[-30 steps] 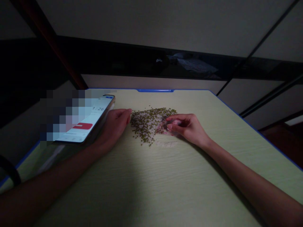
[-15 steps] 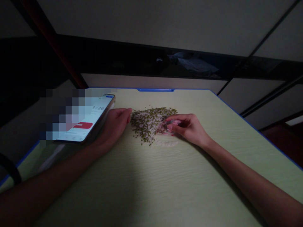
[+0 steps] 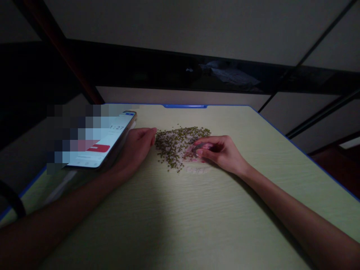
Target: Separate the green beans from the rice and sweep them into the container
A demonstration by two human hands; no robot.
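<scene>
Landmark chosen: the pile of green seeds (image 3: pixel 176 142), which was spread on the pale tabletop (image 3: pixel 182 225) with whitish grains mixed through it. All places were logged from this pile.

Pink-tinted film (image 3: pixel 192 155): found at the right side of the pile, against its border and partly among the loose grains. It was judged to be thin plastic, perhaps a small bag. Its long axis was read, with some doubt, as slanted from the right hand (image 3: pixel 229 153) down toward the near right flank of the pile. Its far end could not be made out, being partly covered by the fingers.

Right hand: placed just right of the pile, thumb and forefinger brought together toward it. The film was seen pinched between these two fingers; the remaining fingers were largely hidden. This was clearly the nearer hand, being in contact with the film.

Left hand (image 3: pixel 137 144): placed at the left border of the pile, fingertips aimed at its edge. The whole pile was thus set between this hand and the film. Whether its fingers were curled around anything could not be told, as the palm side was turned out of view.

Also noted: a lit phone (image 3: pixel 116 131) was propped or laid left of the pile, beyond the left hand. A faint whitish patch (image 3: pixel 197 170) was seen on the near side of the pile, below the film.
</scene>
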